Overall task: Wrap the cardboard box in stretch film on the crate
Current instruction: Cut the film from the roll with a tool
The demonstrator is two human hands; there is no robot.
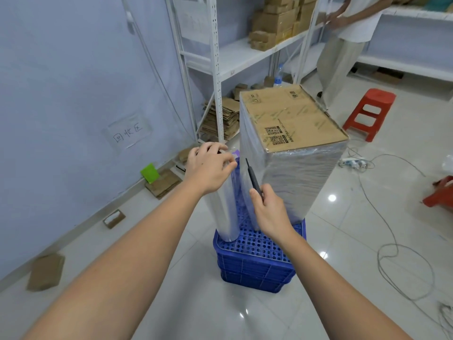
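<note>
Head view of a wrapping station on a tiled floor. A tall cardboard box (291,119) stands upright on the far part of a blue perforated crate (257,253); its four visible sides are covered in layers of stretch film, while its top face (printed with QR codes and handling marks) is bare. Just to the left of the box, a roll of stretch film (226,204) stands on end at the crate's near left corner, with a sheet of film running from the roll across to the box's nearest edge.

The left hand (210,165) grips the top end of the roll, fingers curled over it. The right hand (268,209) grasps a slim black cutter (252,177), its tip pointing up and lying against the film between roll and box.

Surroundings: white metal shelving (215,57) carrying small cartons stands behind the crate, with flattened cardboard stacked at its foot. A red plastic stool (370,111) sits to the right of the box, a power strip and grey cables lie on the floor beyond it, and a second person (348,40) stands at the shelving.
</note>
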